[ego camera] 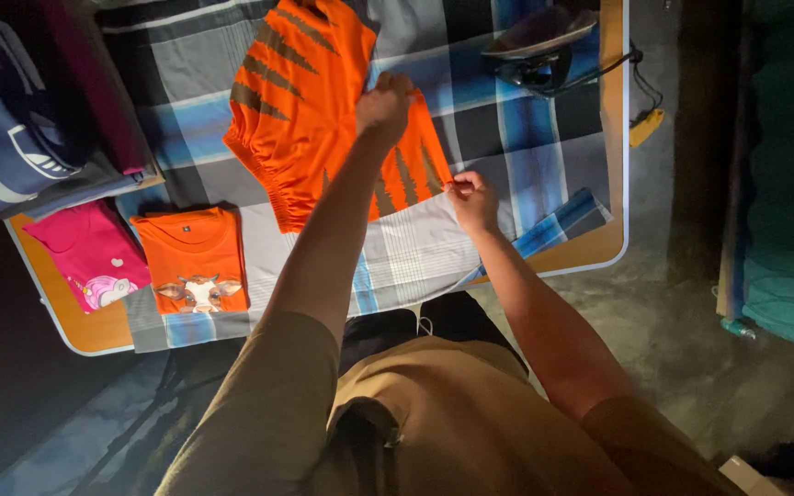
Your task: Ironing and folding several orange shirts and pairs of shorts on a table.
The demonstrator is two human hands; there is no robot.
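Head view: orange shorts lengthwise away, waistband leftward, left hand and right hand pinching edges.

A person is spreading orange shorts with brown stripes over a checked cloth at centre frame, the left hand gripping an upper edge, the right hand pinching a lower corner. Folded orange and pink shirts are lying lower left; an iron is sitting upper right.

left hand outstretched, right hand pinching
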